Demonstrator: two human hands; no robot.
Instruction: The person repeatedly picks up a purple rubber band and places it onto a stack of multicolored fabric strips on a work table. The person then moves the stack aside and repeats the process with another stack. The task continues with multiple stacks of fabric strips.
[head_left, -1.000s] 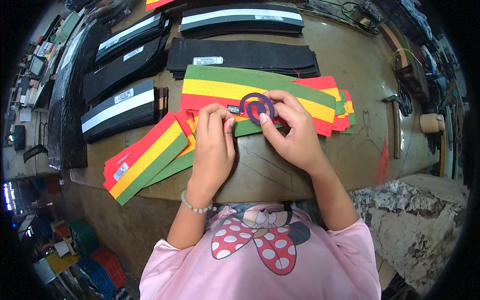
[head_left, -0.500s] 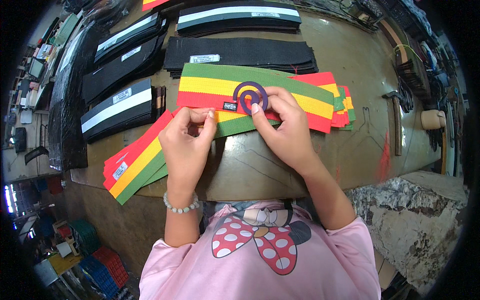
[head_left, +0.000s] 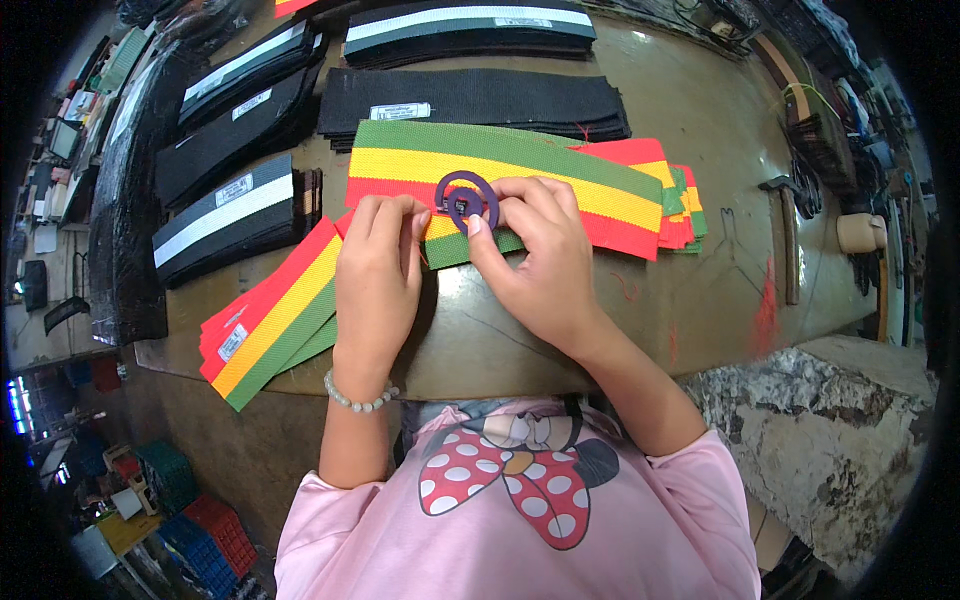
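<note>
A green, yellow and red webbing strip (head_left: 580,188) lies across other striped strips in front of me. My right hand (head_left: 533,255) pinches a purple spiral band (head_left: 487,195), thumb on top, over the strip's red band. A small black label (head_left: 458,205) shows inside the spiral. Just left of it, my left hand (head_left: 375,270) is closed, fingertips together at the strips' edge; what they hold is too small to make out. More striped strips (head_left: 268,325) fan out to the lower left, some with white labels. Loose red threads hang by the fingers of my left hand.
Stacks of black strips (head_left: 470,95), some with white stripes, line the back and left of the worktable (head_left: 715,320). A dark plastic-wrapped bundle (head_left: 130,260) is at the left edge. Metal tools (head_left: 780,185) and a beige roll (head_left: 860,233) lie right. Crates (head_left: 210,530) stand lower left.
My right hand has carried the purple band leftward, so the black label now shows inside it. My left hand went leftward, then came back slightly right, fingers still together.
</note>
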